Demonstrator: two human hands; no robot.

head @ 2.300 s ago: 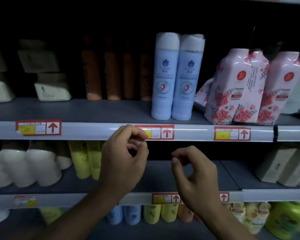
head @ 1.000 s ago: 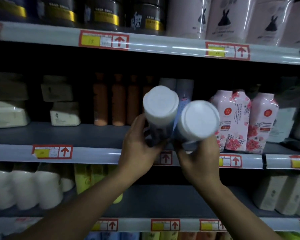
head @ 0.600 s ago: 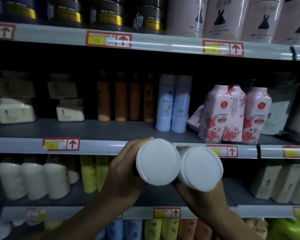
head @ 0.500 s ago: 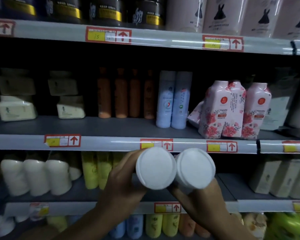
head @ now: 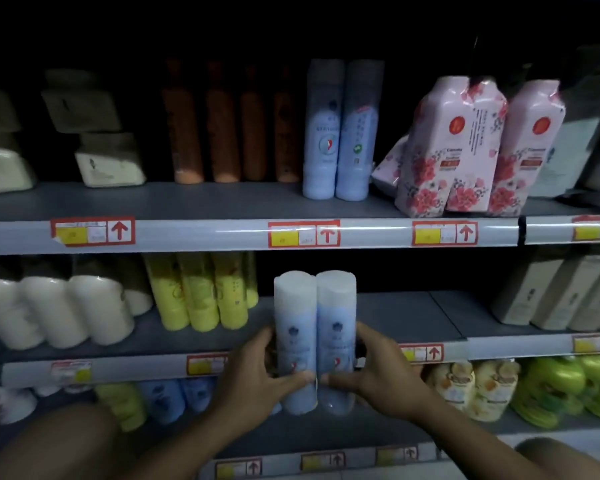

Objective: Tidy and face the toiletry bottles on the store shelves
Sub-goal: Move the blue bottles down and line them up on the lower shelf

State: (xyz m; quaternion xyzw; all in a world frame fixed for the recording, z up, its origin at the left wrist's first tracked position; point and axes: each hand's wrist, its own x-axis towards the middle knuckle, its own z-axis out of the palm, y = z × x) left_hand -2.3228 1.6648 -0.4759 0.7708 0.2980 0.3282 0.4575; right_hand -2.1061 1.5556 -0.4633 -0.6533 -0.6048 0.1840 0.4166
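Two light-blue bottles with white caps stand upright side by side in front of the middle shelf [head: 409, 308]. My left hand [head: 253, 382] grips the left blue bottle [head: 295, 327] low down. My right hand [head: 374, 379] grips the right blue bottle [head: 336, 327] at the same height. Their labels face me. Two more blue bottles [head: 340, 133] of the same kind stand on the shelf above, set back from the edge.
Orange bottles [head: 222, 133] and pink floral bottles [head: 465, 147] flank the upper blue pair. Yellow bottles [head: 201, 292] and white bottles [head: 49, 310] stand left on the middle shelf, beige cartons [head: 561, 292] at right. Green items [head: 568, 389] sit lower right.
Both hands took the front two blue bottles off the upper shelf, tipped them toward me, and have lowered and stood them upright in front of the middle shelf.
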